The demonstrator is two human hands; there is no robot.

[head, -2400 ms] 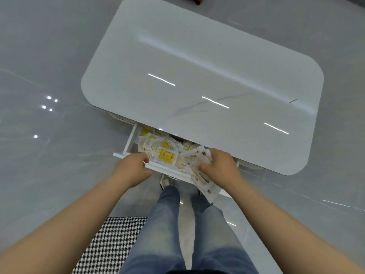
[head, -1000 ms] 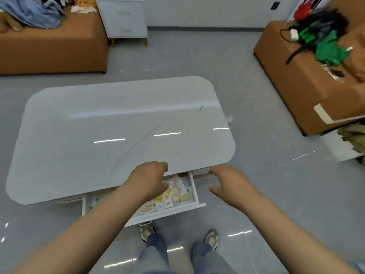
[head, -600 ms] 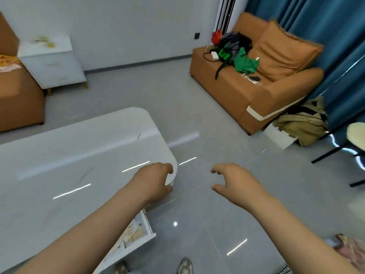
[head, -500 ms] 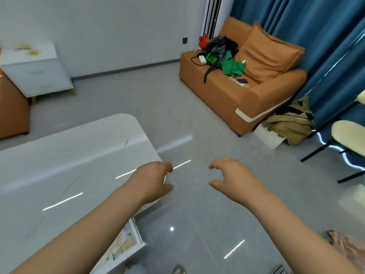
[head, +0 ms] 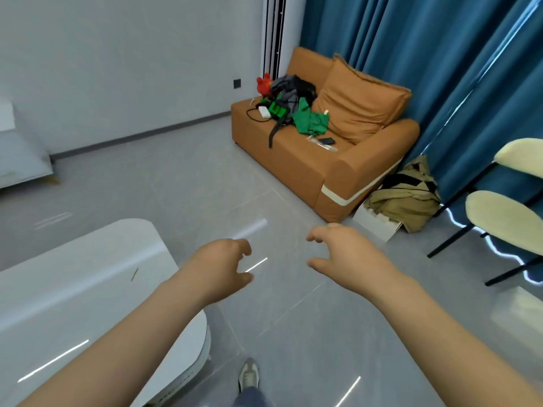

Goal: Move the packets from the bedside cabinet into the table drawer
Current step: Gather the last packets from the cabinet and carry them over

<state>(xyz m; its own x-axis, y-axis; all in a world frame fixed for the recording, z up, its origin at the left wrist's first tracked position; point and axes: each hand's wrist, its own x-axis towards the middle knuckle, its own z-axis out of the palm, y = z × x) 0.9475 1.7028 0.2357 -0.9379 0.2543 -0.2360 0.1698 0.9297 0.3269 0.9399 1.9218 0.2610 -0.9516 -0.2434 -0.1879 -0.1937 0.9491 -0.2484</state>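
L grip (head: 218, 268) & R grip (head: 343, 254) held out fwd, apart, loosely curled, palms down, both empty

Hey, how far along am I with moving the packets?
Done: unclear, the drawer of the table is out of view. In hand: nothing, left hand and right hand hang empty over the floor. Left: only an edge of the bedside cabinet shows, so remaining packets can't be counted.

Glossy white table top (head: 73, 289), shiny grey floor tiles (head: 176, 186), cloth curtains (head: 426, 54).
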